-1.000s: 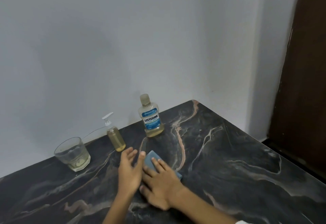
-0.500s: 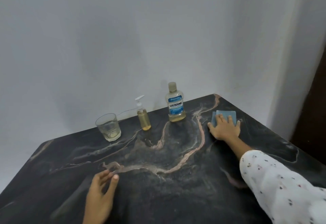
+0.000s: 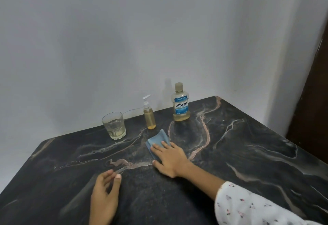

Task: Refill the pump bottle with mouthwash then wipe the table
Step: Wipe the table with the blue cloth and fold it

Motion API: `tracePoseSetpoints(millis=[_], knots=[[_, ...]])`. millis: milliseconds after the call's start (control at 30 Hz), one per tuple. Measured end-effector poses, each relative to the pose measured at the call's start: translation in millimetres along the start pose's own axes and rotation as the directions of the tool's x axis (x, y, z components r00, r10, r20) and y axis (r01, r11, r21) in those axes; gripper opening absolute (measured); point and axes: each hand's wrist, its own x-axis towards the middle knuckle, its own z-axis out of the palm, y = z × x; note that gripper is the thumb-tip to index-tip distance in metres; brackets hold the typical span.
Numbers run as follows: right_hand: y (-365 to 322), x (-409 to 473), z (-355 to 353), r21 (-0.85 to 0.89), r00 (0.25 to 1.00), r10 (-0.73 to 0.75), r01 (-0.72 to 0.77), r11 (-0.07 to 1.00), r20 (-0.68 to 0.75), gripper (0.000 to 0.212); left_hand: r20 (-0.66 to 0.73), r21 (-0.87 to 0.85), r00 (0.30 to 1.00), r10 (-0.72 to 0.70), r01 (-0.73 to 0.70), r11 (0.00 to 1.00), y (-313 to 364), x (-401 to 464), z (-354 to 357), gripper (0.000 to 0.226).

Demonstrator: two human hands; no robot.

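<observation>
A folded blue cloth point(image 3: 158, 140) lies on the dark marble table point(image 3: 239, 150), just in front of the bottles. My right hand point(image 3: 171, 159) presses flat on the cloth's near part with straight fingers. My left hand point(image 3: 105, 196) rests on the table at the near edge, fingers relaxed, holding nothing. The small pump bottle point(image 3: 149, 116) with amber liquid stands upright at the back by the wall. To its right stands the capped mouthwash bottle point(image 3: 180, 106) with a blue label, holding a little liquid at the bottom.
A drinking glass point(image 3: 115, 125) with a little pale liquid stands left of the pump bottle. A white wall runs behind the table. A dark wooden door point(image 3: 312, 100) is at the far right, beyond the table's right edge.
My right hand slid the cloth from the table's far right corner back toward the middle, in front of the bottles. My left hand stayed near the front edge.
</observation>
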Motion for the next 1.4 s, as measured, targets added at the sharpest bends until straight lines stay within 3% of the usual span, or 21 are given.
tracePoseSetpoints(millis=[67, 167, 233, 333, 400, 467, 833, 933, 1033, 1167, 1267, 1400], knots=[[14.5, -12.2, 0.8, -0.019, 0.999, 0.041, -0.041, 0.999, -0.027, 0.062, -0.016, -0.001, 1.000, -0.011, 0.011, 1.000, -3.2, 3.0, -3.4, 0.021], [38.6, -25.3, -1.8, -0.009, 0.969, 0.243, -0.244, 0.970, -0.050, 0.064, -0.030, 0.020, 0.999, -0.030, 0.030, 0.999, -9.3, 4.5, -7.7, 0.025], [67.5, -31.1, -9.6, 0.035, 0.897, 0.435, -0.434, 0.900, -0.081, 0.062, -0.022, 0.023, 0.999, -0.037, 0.038, 0.999, -9.3, 2.8, -8.8, 0.027], [135.3, -53.6, -26.3, 0.093, 0.731, 0.678, -0.672, 0.735, -0.077, 0.061, 0.003, 0.034, 1.000, -0.028, 0.028, 0.999, -5.3, 0.2, -9.1, 0.030], [175.0, -76.2, -31.9, 0.093, 0.647, 0.762, -0.757, 0.646, -0.021, 0.064, 0.017, 0.040, 1.000, -0.020, 0.019, 0.999, -1.9, -0.7, -9.4, 0.029], [193.9, -96.8, -31.1, 0.048, 0.627, 0.779, -0.778, 0.626, 0.001, 0.066, 0.025, 0.038, 1.000, -0.014, 0.013, 0.999, 0.4, -0.3, -9.0, 0.026], [100.0, -165.4, -25.1, -0.039, 0.628, 0.778, -0.778, 0.628, 0.001, 0.080, 0.101, 0.075, 0.994, -0.027, 0.020, 0.997, 2.0, -8.1, 1.6, 0.023], [55.1, -147.4, -30.1, 0.028, 0.683, 0.730, -0.731, 0.682, 0.024, 0.081, 0.128, 0.072, 0.992, -0.024, 0.015, 0.997, 2.9, -16.5, 3.4, 0.027], [-3.8, -123.6, -25.1, 0.070, 0.807, 0.591, -0.591, 0.804, 0.022, 0.078, 0.152, 0.080, 0.988, -0.020, 0.007, 0.997, 3.6, -26.4, 3.9, 0.025], [-87.5, -97.2, -13.6, 0.112, 0.958, 0.284, -0.286, 0.952, 0.040, 0.076, 0.137, 0.105, 0.991, 0.002, -0.016, 0.994, 3.3, -35.7, -2.9, 0.022], [-119.6, -92.7, -8.9, 0.113, 0.992, 0.107, -0.113, 0.987, 0.060, 0.070, 0.112, 0.145, 0.993, 0.030, -0.046, 0.988, 2.1, -42.0, -10.3, 0.021], [-104.1, -99.7, -9.7, 0.182, 0.998, 0.060, -0.059, 0.981, 0.000, 0.057, 0.135, 0.231, 0.986, 0.102, -0.131, 0.964, 0.2, -51.4, -9.6, 0.020]])
